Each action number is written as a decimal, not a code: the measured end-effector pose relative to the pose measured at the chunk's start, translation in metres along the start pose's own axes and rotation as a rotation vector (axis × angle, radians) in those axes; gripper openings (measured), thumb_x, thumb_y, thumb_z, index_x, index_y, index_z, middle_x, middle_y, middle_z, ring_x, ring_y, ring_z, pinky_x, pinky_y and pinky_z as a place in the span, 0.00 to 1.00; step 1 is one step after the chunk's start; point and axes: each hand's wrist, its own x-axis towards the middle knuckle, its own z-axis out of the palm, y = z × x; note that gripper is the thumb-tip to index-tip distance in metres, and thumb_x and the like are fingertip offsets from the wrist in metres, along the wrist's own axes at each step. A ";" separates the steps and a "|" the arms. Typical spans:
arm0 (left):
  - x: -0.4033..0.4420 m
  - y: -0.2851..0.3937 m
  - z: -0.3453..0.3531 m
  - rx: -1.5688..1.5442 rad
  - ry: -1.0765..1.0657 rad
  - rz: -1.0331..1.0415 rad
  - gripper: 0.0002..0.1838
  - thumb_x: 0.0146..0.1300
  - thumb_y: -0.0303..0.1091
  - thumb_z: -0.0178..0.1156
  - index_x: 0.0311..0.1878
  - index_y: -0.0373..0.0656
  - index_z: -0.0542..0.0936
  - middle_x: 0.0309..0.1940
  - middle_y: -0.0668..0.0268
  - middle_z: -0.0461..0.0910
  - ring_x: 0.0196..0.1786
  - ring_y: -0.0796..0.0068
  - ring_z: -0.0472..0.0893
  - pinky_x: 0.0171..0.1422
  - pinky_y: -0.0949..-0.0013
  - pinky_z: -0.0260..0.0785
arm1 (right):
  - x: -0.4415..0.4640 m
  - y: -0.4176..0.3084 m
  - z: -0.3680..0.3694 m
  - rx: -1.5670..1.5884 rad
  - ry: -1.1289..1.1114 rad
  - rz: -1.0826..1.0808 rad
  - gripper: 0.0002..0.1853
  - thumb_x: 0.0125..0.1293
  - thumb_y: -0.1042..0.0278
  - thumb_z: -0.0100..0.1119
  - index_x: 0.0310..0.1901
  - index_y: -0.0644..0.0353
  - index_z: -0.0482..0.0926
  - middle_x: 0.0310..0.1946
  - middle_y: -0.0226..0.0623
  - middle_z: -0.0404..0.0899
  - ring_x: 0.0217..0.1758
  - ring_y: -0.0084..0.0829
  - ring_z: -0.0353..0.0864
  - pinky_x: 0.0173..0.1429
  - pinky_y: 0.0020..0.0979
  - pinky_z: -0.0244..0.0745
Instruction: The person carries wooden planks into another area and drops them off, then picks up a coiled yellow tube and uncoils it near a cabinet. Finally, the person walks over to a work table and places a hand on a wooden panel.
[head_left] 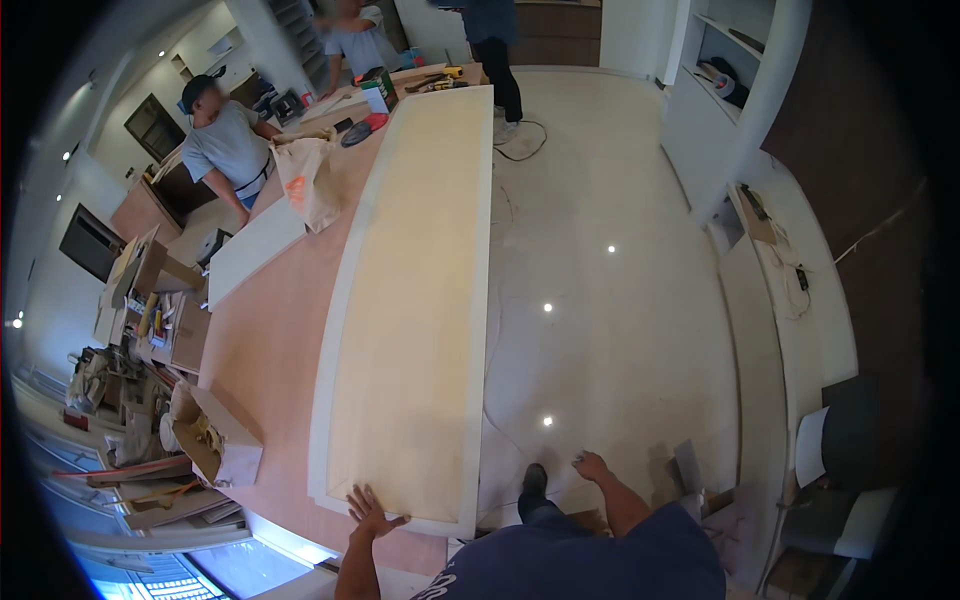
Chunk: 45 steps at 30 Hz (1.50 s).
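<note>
My left hand [370,512] lies with its fingers spread on the near left corner of a long panel [415,300]. The panel has a pale yellow face and a whitish border, and rests along the right side of a reddish wooden worktable [265,345]. My right hand [590,465] hangs over the floor, right of the panel and apart from it. Its fingers are curled round something small and whitish that I cannot make out.
An open cardboard box [225,440] stands at the table's near left. Farther up are a cloth bag [310,185], a white board [255,250] and tools [435,80]. Three people stand around the far end. A cable [540,150] lies on the floor.
</note>
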 end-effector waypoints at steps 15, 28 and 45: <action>-0.001 0.001 0.003 -0.003 0.007 -0.009 0.87 0.36 0.79 0.71 0.76 0.38 0.18 0.74 0.42 0.06 0.75 0.34 0.09 0.77 0.31 0.17 | -0.112 0.086 -0.019 0.141 0.108 0.213 0.24 0.66 0.50 0.60 0.52 0.65 0.82 0.52 0.52 0.82 0.58 0.51 0.80 0.64 0.44 0.73; -0.005 -0.004 0.008 -0.019 0.017 0.015 0.89 0.33 0.82 0.69 0.75 0.37 0.16 0.73 0.42 0.03 0.74 0.35 0.07 0.76 0.30 0.16 | -0.193 0.158 -0.016 0.443 0.193 0.655 0.28 0.63 0.51 0.63 0.57 0.65 0.81 0.55 0.52 0.82 0.60 0.50 0.80 0.65 0.42 0.72; 0.017 -0.019 0.011 -0.016 -0.069 0.056 0.90 0.32 0.89 0.62 0.71 0.35 0.13 0.69 0.33 0.01 0.69 0.24 0.04 0.70 0.21 0.14 | -0.245 0.103 -0.101 0.424 0.251 0.721 0.25 0.69 0.55 0.58 0.60 0.64 0.78 0.57 0.52 0.80 0.60 0.46 0.80 0.65 0.43 0.73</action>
